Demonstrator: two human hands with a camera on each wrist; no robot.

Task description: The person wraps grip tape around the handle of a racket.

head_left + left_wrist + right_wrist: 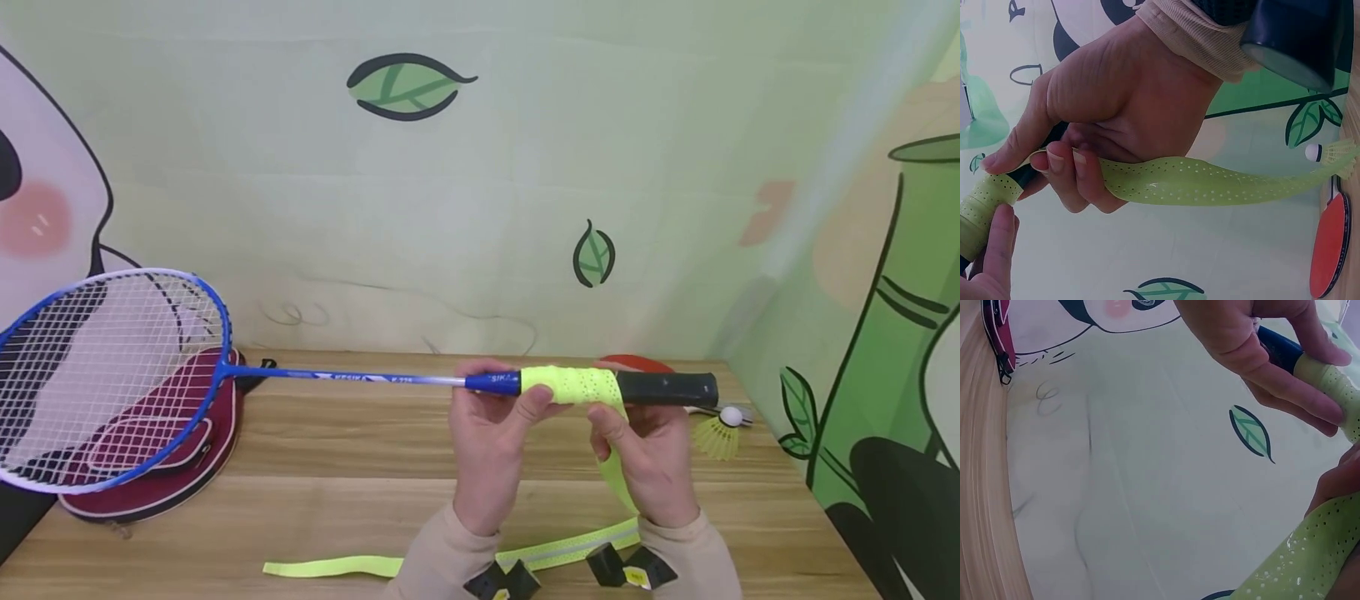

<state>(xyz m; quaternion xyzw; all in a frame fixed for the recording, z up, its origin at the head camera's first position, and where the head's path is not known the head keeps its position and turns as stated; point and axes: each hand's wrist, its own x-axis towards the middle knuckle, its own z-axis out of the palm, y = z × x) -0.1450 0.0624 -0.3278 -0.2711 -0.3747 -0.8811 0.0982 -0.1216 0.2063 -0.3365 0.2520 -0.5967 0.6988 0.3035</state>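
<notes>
A blue and white badminton racket [360, 377] is held level above the table, its strung head at the left. Perforated yellow-green grip tape [573, 385] wraps the handle from the blue cone [492, 382] to about its middle. The bare black handle end [667, 388] sticks out to the right. My left hand [487, 454] grips the handle around the cone and first wraps, thumb in front. With thumb and curled fingers, my right hand [654, 467] pinches the loose tape [1191, 181] beside the last wrap. From there the tape hangs down to the table.
More tape [330, 567] lies along the wooden table's [360, 467] front, partly behind the forearms. A maroon racket bag [225, 450] lies at left under the racket head. A yellow shuttlecock [718, 435] and a red table tennis paddle [1330, 247] lie at back right, near the printed wall cloth.
</notes>
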